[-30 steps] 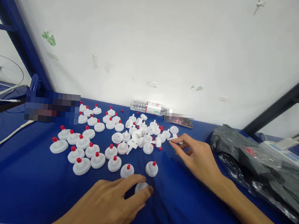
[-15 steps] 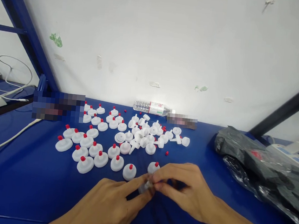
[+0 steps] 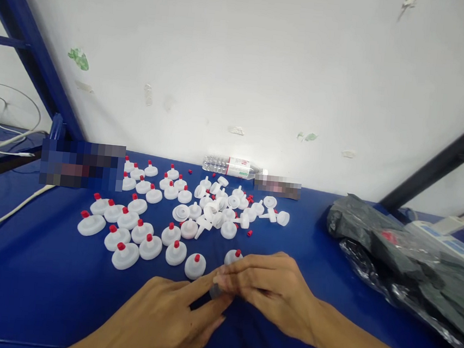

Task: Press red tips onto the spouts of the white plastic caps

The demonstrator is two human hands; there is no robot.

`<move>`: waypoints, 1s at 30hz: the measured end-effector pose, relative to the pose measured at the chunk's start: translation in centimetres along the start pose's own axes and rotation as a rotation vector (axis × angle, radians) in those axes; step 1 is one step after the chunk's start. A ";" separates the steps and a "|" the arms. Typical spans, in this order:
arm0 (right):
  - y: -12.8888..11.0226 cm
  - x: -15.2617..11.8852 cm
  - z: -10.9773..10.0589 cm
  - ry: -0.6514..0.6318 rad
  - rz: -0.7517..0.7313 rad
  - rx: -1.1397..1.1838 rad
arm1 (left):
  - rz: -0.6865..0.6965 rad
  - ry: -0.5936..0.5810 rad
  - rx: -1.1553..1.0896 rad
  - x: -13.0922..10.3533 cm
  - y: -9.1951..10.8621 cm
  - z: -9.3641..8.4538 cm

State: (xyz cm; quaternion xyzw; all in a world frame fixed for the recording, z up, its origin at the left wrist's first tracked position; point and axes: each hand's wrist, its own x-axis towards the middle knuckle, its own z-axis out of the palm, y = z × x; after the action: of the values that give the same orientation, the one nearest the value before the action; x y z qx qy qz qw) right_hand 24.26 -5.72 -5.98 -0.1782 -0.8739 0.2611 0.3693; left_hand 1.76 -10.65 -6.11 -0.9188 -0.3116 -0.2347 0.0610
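Head view: pinching a mostly hidden white lid (image 3: 215, 291) between thumb and fingers of the left hand (image 3: 165, 312), just in front of the red-capped lids (image 3: 195, 267); bunching fingertips of the right hand (image 3: 276, 285) over it, hiding any grip. Probably fitting a red cap, so calling for steady bracing and straight pressure.

Smooth plastic lids (image 3: 125, 258), glossy bag (image 3: 403, 267)
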 end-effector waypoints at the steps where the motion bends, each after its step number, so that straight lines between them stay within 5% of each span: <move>1: 0.0 0.0 0.0 -0.002 -0.006 -0.009 | -0.002 -0.007 0.000 0.0 0.0 -0.1; 13: -0.1 -0.3 -0.4 -0.041 0.021 -0.089 | -0.007 0.022 0.060 0.0 0.3 -0.7; 20: -0.5 -0.4 -0.9 -0.089 0.085 -0.096 | -0.018 0.193 -0.028 0.0 0.4 -0.6; 30: -0.3 -0.4 -2.3 -0.128 0.305 -0.052 | -0.025 0.084 0.034 -0.1 0.5 -0.8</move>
State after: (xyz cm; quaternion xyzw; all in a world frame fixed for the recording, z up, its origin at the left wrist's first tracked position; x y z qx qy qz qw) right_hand 26.17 -5.45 -4.68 -0.3012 -0.8649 0.3021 0.2645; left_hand 1.71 -11.32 -5.44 -0.9029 -0.3244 -0.2683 0.0868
